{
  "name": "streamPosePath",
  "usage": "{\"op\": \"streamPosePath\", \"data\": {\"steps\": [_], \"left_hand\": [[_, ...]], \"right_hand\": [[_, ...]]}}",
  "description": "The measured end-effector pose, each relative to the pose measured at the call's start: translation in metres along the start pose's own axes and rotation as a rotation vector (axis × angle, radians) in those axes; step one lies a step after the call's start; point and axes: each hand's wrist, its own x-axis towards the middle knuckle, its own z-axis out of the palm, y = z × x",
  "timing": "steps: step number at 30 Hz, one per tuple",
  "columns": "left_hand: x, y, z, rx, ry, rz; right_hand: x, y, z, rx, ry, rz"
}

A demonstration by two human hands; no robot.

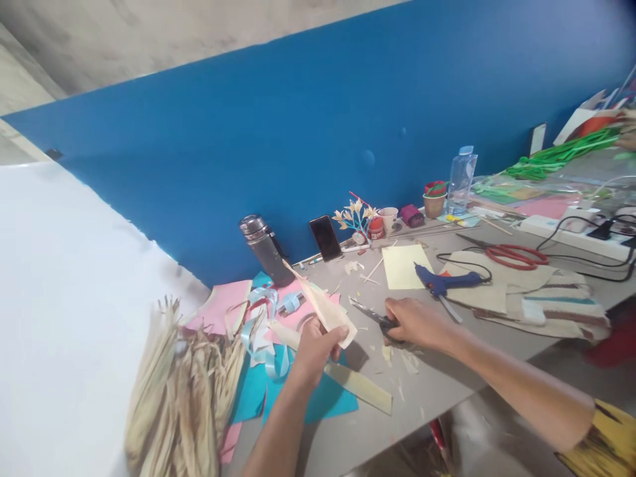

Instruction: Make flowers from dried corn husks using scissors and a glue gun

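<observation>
My left hand pinches a pale, flat piece of corn husk above the table, its narrow tip pointing up and left. Under that hand lies another cream strip across the blue paper. My right hand is closed around the handles of small dark scissors, whose blades point left toward the husk but stay apart from it. Small cut scraps lie on the table below the scissors. Dried corn husks are heaped at the left edge.
Behind stand a grey thermos, a phone, a flower craft and a water bottle. To the right lie a blue glue gun, red-handled scissors and a power strip. Another person's hand shows far right.
</observation>
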Motion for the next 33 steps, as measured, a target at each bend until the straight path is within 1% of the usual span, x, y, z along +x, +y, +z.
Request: {"op": "streamPosePath", "data": {"steps": [3, 5, 7, 8, 10, 11, 13, 15, 16, 18, 19, 21, 25, 29, 31, 33], "left_hand": [[-0.001, 0.001, 0.001, 0.054, -0.074, -0.002], [-0.003, 0.002, 0.003, 0.092, -0.117, -0.013], [-0.005, 0.004, 0.006, 0.118, -0.145, -0.019], [-0.006, 0.004, 0.007, 0.128, -0.155, -0.02], [-0.008, 0.005, 0.01, 0.145, -0.184, -0.027], [-0.007, 0.006, 0.01, 0.148, -0.19, -0.034], [-0.005, 0.005, 0.008, 0.103, -0.145, -0.042], [0.0, 0.003, 0.003, -0.007, -0.01, -0.016], [0.002, 0.002, 0.001, -0.057, 0.078, 0.011], [0.006, -0.001, -0.004, -0.094, 0.219, 0.066], [0.008, -0.002, -0.006, -0.081, 0.266, 0.085], [0.009, -0.004, -0.007, -0.046, 0.323, 0.099], [0.008, -0.003, -0.007, -0.095, 0.348, 0.053], [0.008, 0.003, -0.011, -0.19, 0.279, 0.004], [0.009, 0.003, -0.012, -0.158, 0.268, 0.001], [0.01, 0.0, -0.012, -0.055, 0.3, 0.022]], "right_hand": [[-0.001, 0.002, -0.009, 0.06, -0.08, -0.052], [0.002, -0.003, -0.018, 0.088, -0.053, -0.071], [0.01, -0.017, -0.023, 0.168, 0.032, -0.093], [0.016, -0.027, -0.023, 0.261, 0.059, -0.119], [0.029, -0.049, -0.018, 0.47, 0.062, -0.22], [0.037, -0.059, -0.012, 0.524, 0.101, -0.243], [0.051, -0.074, 0.002, 0.578, 0.245, -0.206], [0.06, -0.082, 0.017, 0.642, 0.33, -0.223], [0.061, -0.083, 0.023, 0.678, 0.338, -0.248], [0.06, -0.084, 0.032, 0.732, 0.276, -0.317], [0.058, -0.085, 0.035, 0.741, 0.235, -0.34], [0.052, -0.086, 0.038, 0.729, 0.178, -0.35], [0.045, -0.088, 0.04, 0.751, 0.182, -0.269], [0.049, -0.084, 0.047, 0.951, 0.095, -0.211], [0.052, -0.081, 0.05, 0.996, 0.062, -0.179], [0.056, -0.079, 0.053, 0.964, 0.089, -0.182]]}}
